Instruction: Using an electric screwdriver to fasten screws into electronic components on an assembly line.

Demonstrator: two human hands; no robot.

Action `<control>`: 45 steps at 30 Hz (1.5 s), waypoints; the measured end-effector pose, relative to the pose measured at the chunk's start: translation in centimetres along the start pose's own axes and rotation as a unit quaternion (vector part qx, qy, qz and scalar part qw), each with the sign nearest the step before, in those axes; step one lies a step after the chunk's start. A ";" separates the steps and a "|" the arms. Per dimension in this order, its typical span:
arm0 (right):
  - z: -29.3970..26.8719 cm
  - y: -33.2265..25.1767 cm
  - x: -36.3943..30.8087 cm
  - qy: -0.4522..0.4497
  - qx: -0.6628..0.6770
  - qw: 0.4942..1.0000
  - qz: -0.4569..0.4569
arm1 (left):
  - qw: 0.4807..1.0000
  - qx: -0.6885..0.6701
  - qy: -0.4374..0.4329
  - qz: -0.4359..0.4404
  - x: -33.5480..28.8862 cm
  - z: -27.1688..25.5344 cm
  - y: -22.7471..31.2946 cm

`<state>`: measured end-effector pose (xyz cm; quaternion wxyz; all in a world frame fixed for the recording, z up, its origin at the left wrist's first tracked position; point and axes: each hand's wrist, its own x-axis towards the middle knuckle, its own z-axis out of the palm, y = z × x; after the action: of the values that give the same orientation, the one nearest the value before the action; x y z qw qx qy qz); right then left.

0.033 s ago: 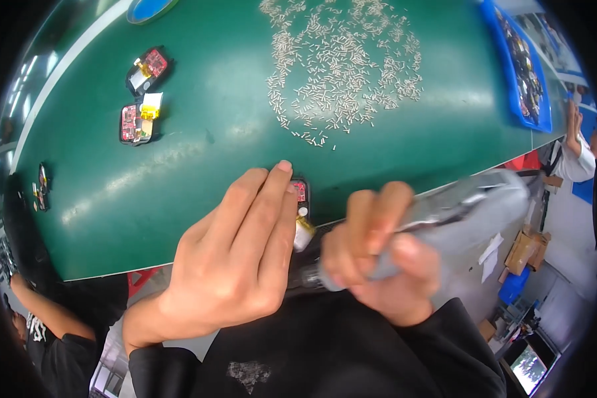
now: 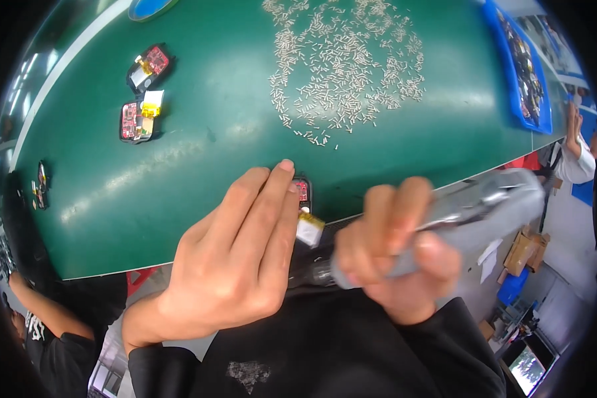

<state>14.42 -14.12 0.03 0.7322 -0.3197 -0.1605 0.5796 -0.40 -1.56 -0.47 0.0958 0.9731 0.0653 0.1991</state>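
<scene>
Right hand (image 2: 404,259) and grey tool (image 2: 487,202) shift outward

From where I stand, that hand has slid a little to the person's right since a moment ago, and a white pouch with yellow tape (image 2: 310,231) now shows more fully. Its fingers and thumb curl around the tool, blurred, with the narrow end toward the person. Meanwhile the left hand (image 2: 235,259) stays put, fingers extended and lying close together over a small black casing (image 2: 310,192) with red board inside; I can't tell whether the hidden thumb pinches it. That casing sits partly covered near the close edge of the green table (image 2: 212,199), pouch just below it. Beyond lie scattered metal pins (image 2: 345,79), and off to the left, two open casings (image 2: 131,123).
</scene>
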 end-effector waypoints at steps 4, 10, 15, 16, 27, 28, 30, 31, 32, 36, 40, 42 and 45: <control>-0.1 -4.3 1.5 -0.063 -0.036 0.992 -0.099 | 0.999 -0.028 -0.019 -0.017 0.2 -0.5 0.5; -0.3 -5.8 4.4 -0.103 -0.073 0.977 -0.170 | 0.998 -0.028 -0.044 -0.044 -0.3 -0.6 0.9; -0.4 -5.3 5.6 -0.115 -0.122 0.974 -0.151 | 0.998 -0.026 -0.035 -0.043 -0.5 -0.3 0.8; -0.4 -5.2 5.7 -0.115 -0.123 0.974 -0.148 | 0.998 -0.027 -0.038 -0.039 -0.5 -0.4 0.7; -1.1 -3.4 6.8 -0.196 -0.068 0.970 -0.129 | 0.999 -0.020 0.011 -0.033 -1.8 0.3 0.1; -0.8 -3.8 6.6 -0.196 -0.070 0.970 -0.127 | 0.999 -0.022 0.019 -0.031 -1.6 0.4 0.2; -0.1 -4.6 5.9 -0.135 -0.145 0.972 -0.126 | 0.999 -0.024 0.023 -0.033 -1.0 0.6 0.4; -0.1 -4.7 5.9 -0.136 -0.144 0.972 -0.126 | 0.999 -0.021 0.023 -0.031 -1.0 0.6 0.4; -0.2 -4.8 5.8 -0.127 -0.148 0.973 -0.126 | 0.999 -0.021 0.023 -0.032 -1.0 0.6 0.5; -0.2 -4.7 6.0 -0.104 -0.161 0.975 -0.112 | 0.999 -0.025 0.031 -0.031 -1.1 1.3 0.5; 0.3 -4.2 6.8 -0.139 -0.151 0.971 -0.124 | 0.998 -0.005 0.066 -0.014 -1.2 1.4 0.5; 0.6 -4.0 7.0 -0.158 -0.159 0.968 -0.114 | 0.998 -0.015 0.063 -0.023 -1.1 1.4 0.6; 1.0 -3.5 7.3 -0.182 -0.169 0.964 -0.096 | 0.998 -0.021 0.051 -0.026 -1.4 1.2 0.4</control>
<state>18.46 -7.30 2.04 0.6782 -0.3111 -0.4167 0.5192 -1.17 -2.40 -1.96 0.1175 0.9573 0.0916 0.2477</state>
